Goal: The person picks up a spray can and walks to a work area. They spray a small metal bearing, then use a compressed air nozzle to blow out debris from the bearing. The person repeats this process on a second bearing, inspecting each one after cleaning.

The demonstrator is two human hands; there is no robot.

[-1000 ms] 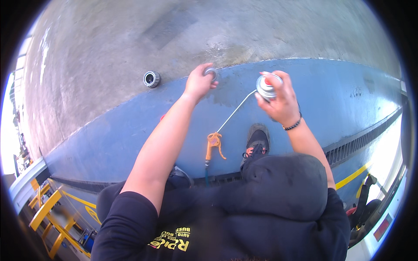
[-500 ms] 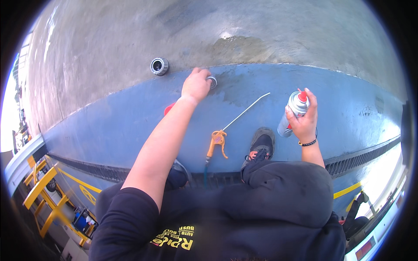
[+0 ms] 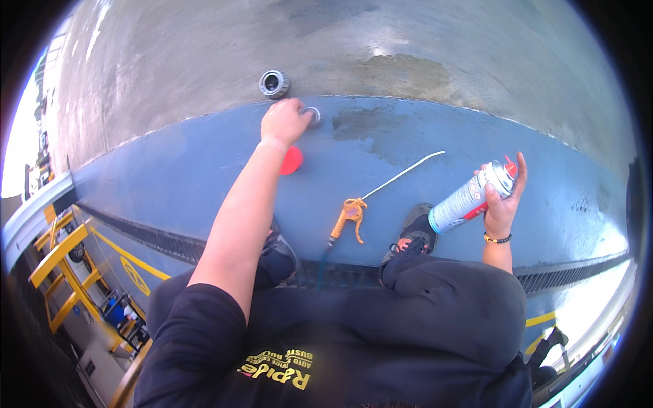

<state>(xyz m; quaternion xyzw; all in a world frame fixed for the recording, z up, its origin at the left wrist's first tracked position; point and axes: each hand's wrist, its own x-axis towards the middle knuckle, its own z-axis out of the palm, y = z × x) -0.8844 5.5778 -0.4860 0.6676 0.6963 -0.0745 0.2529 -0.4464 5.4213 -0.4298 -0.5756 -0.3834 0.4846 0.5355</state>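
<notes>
My left hand point(image 3: 286, 122) reaches far forward over the blue floor, its fingers closed on a small metal ring-shaped part point(image 3: 313, 115). The fingers hide some of that part. Just beyond sits a dark ribbed cylindrical part point(image 3: 274, 84) with a hole in its face. Beside my left wrist lies a round red cap or disc point(image 3: 291, 161), partly covered by the forearm. My right hand point(image 3: 503, 204) grips a white and red spray can point(image 3: 466, 204) with a red nozzle. The can is tilted, its base toward the left, and one finger sticks up behind the nozzle.
Between my feet lies an orange air blow gun point(image 3: 350, 212) with a long thin bent tube and a hose. A damp dark patch point(image 3: 371, 126) marks the floor. Behind it runs grey concrete point(image 3: 204, 75). A drain grating point(image 3: 564, 272) and yellow frames point(image 3: 64, 292) are near the edges.
My left hand has moved left over the floor with the metal ring, nearer the ribbed part. The spray can has tipped over sideways in my right hand. More of the red disc shows.
</notes>
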